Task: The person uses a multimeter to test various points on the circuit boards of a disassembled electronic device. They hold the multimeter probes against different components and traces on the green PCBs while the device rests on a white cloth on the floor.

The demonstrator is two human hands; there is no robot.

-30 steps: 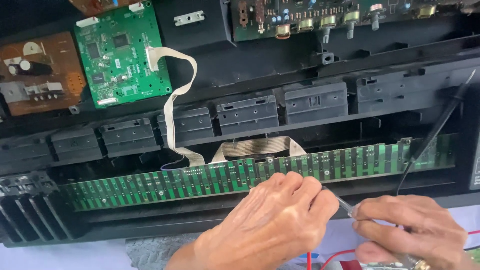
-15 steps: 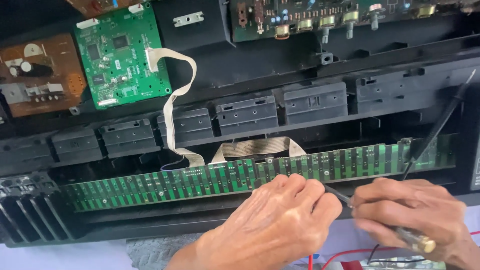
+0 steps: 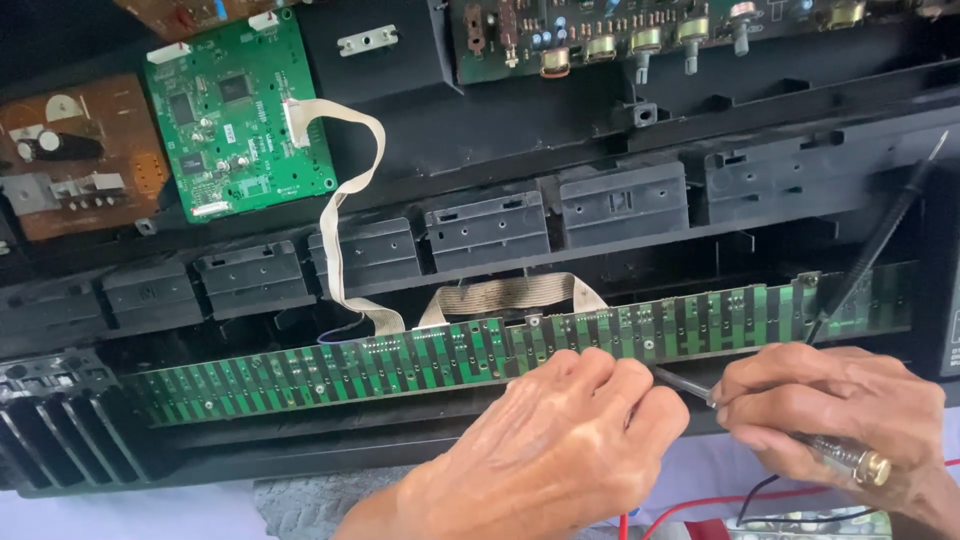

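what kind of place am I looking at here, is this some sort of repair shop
Probably an electronics repair bench. An opened black casing shows bare circuit boards: a long green strip board and a square green board with a ribbon cable. The right hand holds a thin metal tool; the left hand rests nearby.

Slim screwdriver [image 3: 760, 415] against long green board [image 3: 480, 355]

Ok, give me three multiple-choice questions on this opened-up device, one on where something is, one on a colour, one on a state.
1. Where is the square green circuit board? A upper left B lower right C under the hands
2. What colour is the flat ribbon cable plugged into it? A red B off-white C blue
3. What is the right hand doing? A lying open B gripping a thin metal-tipped tool C holding a cloth

A: it sits upper left in the black chassis.
B: the cable is off-white.
B: the fingers close around the tool by the long green strip board.
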